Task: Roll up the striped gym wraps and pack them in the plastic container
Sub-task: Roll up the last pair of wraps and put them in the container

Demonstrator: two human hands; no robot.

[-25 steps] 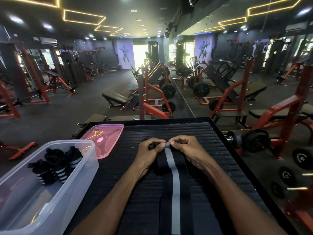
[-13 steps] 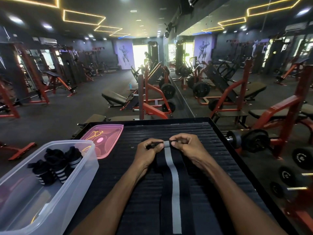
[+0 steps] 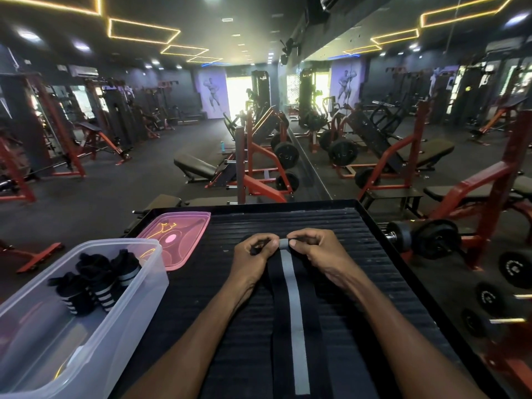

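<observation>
Black gym wrap [image 3: 290,312] with its grey centre stripe lies flat along the ribbed black table [image 3: 374,283], running from the near edge straight away from me. Its far end is turned over into a small tight roll, and that is where both hands meet. My left hand [image 3: 253,254] sits on the left side of the roll, knuckles up, fingers curled down over the black edge, thumb tucked toward the stripe: the grip pinches the rolled end. My right hand [image 3: 319,250] mirrors it on the right, fingers bent, fingertips and thumb nipping the roll just beside the grey stripe. The two hands are almost touching, with only the stripe's width showing between them. Both forearms come in from the bottom of the view and converge, wrists low, resting on or just above the wrap's flat length.

Out to the left, the clear plastic container [image 3: 138,295] stands at the table's corner, with rolled striped wraps [image 3: 98,280] already lying in its far end. Just behind it, the pink lid [image 3: 184,231] lies flat on the table. Off the right edge, a dumbbell [image 3: 423,237] rests on a red rack, with weight benches and machines filling the floor beyond.
</observation>
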